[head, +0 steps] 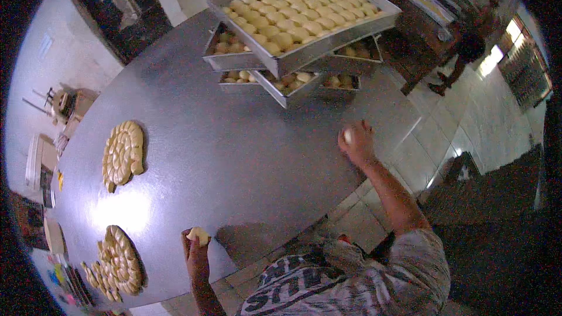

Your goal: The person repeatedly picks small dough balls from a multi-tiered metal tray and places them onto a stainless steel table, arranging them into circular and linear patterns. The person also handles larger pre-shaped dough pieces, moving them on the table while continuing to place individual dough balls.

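My left hand (196, 248) grips a pale lump of dough (198, 235) just over the near edge of the metal worktable (246, 153). Farther right, my right hand (359, 145) is curled around a small dough ball (348, 136), by the table's right side; its fingers hide most of the ball. To the left lie two flat coils of portioned dough, one farther off (124, 153) and one nearer (118, 263). The nearer coil trails a loose tail of pieces at its left.
Deep metal trays full of dough balls stand crosswise in a stack at the table's far end; the top tray (307, 44) holds neat rows. A tiled floor (439, 153) runs along the right. A person (470, 39) is in the dim background at upper right.
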{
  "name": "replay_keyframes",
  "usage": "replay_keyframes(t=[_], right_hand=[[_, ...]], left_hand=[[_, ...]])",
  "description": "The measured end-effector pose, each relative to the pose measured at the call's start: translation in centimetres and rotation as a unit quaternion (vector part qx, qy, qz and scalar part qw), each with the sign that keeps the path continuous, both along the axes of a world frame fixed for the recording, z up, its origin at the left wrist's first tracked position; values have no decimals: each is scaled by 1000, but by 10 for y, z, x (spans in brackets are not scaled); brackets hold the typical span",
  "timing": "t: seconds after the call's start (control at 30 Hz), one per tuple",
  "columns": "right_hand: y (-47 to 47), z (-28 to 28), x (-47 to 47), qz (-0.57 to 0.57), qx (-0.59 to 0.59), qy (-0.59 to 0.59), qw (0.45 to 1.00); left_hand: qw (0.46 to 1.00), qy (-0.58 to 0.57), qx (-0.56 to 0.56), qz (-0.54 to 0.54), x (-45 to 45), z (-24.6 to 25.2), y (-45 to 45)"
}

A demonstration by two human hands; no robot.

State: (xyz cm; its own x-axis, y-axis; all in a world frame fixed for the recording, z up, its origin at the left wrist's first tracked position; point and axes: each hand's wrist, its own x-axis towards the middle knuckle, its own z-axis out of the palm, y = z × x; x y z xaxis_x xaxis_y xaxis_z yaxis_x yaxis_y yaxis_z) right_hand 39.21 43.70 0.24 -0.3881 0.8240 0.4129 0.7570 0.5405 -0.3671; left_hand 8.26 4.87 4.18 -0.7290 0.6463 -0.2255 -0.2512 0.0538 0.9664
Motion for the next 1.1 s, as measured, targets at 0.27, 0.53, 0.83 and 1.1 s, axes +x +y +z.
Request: replay_keyframes(t=[0.27,0.53,0.83,1.1], right_hand=[[10,-11,14,94,39,19,995],[-2,28,45,147,-42,23,988],[149,255,-6,321,-198,459,805],[342,340,-194,278,-6,413,867]], left_hand=[[999,28,-4,-35,8,14,65],[994,63,-82,20,36,32,136],[999,34,-32,17,57,43,154],[990,6,-14,140,45,13,101]])
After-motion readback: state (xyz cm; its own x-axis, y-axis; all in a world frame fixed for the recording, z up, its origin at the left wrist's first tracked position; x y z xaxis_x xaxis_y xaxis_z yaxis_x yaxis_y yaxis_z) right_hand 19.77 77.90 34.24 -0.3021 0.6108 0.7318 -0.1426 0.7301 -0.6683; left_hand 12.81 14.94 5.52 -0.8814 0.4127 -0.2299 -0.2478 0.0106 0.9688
